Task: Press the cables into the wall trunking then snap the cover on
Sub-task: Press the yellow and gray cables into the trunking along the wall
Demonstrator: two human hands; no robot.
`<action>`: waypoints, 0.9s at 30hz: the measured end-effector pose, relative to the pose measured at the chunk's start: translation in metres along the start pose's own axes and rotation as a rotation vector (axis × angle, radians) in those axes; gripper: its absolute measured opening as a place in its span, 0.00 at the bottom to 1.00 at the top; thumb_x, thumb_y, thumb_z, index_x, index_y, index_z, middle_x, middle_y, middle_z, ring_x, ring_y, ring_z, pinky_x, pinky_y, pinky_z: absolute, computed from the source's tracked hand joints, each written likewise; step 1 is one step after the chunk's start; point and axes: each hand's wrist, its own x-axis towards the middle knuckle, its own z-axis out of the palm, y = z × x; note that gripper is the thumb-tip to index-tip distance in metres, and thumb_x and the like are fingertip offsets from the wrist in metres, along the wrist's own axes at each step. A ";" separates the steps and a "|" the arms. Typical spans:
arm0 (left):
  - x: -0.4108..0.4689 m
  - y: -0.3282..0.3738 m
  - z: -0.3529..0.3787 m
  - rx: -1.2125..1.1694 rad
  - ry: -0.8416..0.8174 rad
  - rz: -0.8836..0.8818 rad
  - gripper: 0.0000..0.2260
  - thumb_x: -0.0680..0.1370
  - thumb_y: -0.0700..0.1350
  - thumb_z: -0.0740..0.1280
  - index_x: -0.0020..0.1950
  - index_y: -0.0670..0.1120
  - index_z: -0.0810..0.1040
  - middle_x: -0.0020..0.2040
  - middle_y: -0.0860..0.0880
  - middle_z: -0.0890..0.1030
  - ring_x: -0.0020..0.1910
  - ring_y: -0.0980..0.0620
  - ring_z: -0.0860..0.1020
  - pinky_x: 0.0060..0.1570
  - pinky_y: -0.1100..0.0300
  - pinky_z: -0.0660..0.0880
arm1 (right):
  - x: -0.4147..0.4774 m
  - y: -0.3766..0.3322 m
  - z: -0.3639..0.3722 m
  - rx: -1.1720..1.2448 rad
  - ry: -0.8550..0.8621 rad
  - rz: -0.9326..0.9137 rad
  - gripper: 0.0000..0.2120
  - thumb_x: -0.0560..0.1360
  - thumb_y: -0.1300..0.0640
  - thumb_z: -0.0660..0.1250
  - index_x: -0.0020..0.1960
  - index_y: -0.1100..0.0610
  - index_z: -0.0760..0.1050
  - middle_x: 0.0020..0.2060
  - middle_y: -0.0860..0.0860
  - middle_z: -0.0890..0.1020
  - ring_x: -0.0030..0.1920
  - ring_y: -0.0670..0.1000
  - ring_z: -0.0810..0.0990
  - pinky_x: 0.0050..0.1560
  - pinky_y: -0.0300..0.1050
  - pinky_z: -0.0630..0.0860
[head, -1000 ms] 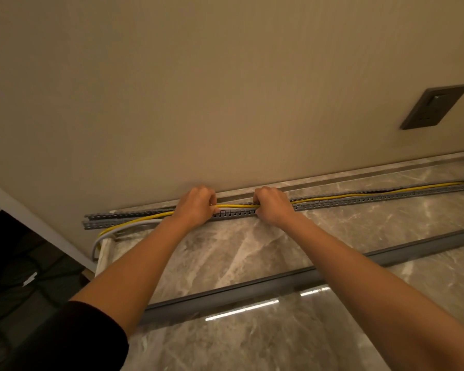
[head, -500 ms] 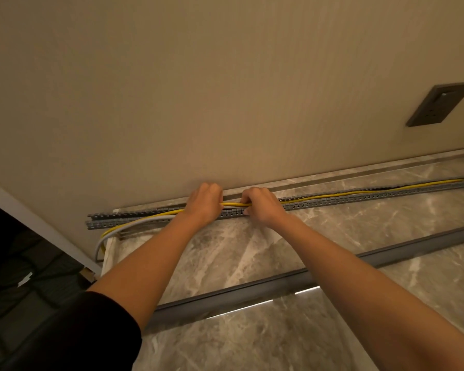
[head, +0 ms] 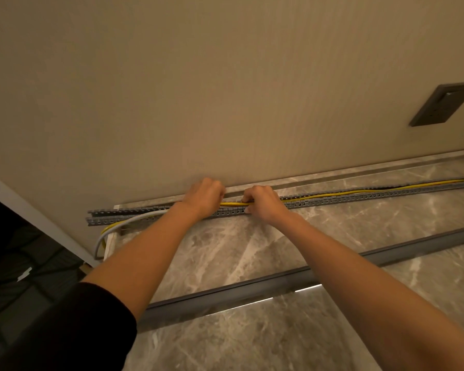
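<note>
Left hand (head: 204,196) and right hand (head: 263,204), fingers curled around yellow cable (head: 232,203) over trunking (head: 386,198).

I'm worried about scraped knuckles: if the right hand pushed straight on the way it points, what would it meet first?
Probably the far slotted side of the trunking, since the right hand grips the yellow cable there; beyond stands the beige wall. Depth is unclear.

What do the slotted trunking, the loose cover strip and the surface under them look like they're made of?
Slotted trunking: grey plastic, probably; matt, thin moulded fingers. Cover strip: likely the same matt grey plastic, though painted metal is possible. Surface: polished stone or stone-look tile; grey veining, sharp light reflection.
</note>
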 end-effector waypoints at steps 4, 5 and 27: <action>-0.004 0.003 0.009 0.161 0.006 0.111 0.09 0.74 0.31 0.60 0.48 0.39 0.78 0.56 0.40 0.77 0.56 0.39 0.76 0.49 0.50 0.72 | 0.001 0.002 0.002 0.028 0.013 -0.009 0.12 0.73 0.66 0.67 0.56 0.61 0.79 0.57 0.58 0.81 0.60 0.58 0.77 0.59 0.49 0.74; -0.003 -0.001 0.010 0.133 -0.006 0.127 0.09 0.74 0.31 0.61 0.45 0.41 0.78 0.55 0.41 0.77 0.55 0.40 0.76 0.48 0.50 0.72 | 0.001 0.002 0.003 0.033 0.018 -0.008 0.12 0.73 0.66 0.67 0.56 0.61 0.79 0.57 0.58 0.81 0.60 0.58 0.77 0.59 0.49 0.73; 0.013 0.006 0.018 -0.220 0.031 -0.173 0.11 0.74 0.44 0.71 0.50 0.38 0.78 0.55 0.38 0.79 0.56 0.39 0.77 0.52 0.51 0.73 | 0.000 0.009 0.002 0.236 -0.006 0.029 0.11 0.71 0.68 0.69 0.54 0.64 0.80 0.55 0.58 0.83 0.59 0.56 0.78 0.59 0.46 0.73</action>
